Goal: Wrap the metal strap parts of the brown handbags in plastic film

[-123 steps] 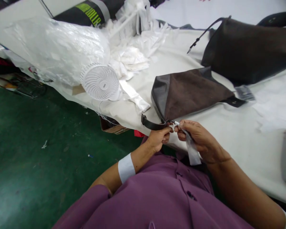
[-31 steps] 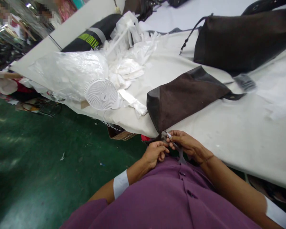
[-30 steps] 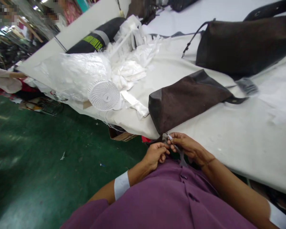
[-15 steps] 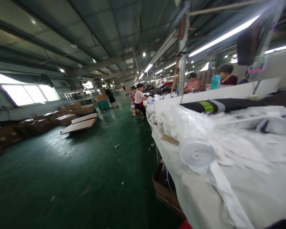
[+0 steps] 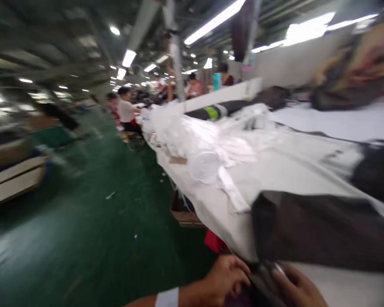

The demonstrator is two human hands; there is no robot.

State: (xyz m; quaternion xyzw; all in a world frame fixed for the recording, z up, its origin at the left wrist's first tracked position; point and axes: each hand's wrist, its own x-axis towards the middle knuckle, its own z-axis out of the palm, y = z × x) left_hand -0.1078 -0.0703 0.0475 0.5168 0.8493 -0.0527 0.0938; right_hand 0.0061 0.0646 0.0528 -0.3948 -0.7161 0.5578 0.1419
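Note:
At the near edge of the table, my left hand (image 5: 225, 277) is closed, its fingers curled on the edge of a piece of dark fabric (image 5: 323, 232). Just right of it, my right hand (image 5: 296, 286) pinches a bunched part of the same fabric. The cloth spreads from between the hands over the white-covered table (image 5: 284, 170). Motion blur hides the fingertips. A white band (image 5: 167, 297) circles my left wrist.
A white round fan (image 5: 205, 166) and heaped white material (image 5: 192, 132) lie further along the table, before a dark roll (image 5: 211, 111). Below stands a brown box (image 5: 187, 217) near something red (image 5: 215, 241). Green floor (image 5: 92, 238) runs left; seated people (image 5: 126, 111) work beyond.
My view has swung right and down. Both my hands and the dark fabric have come into sight; the fan and white heap now appear further left and smaller.

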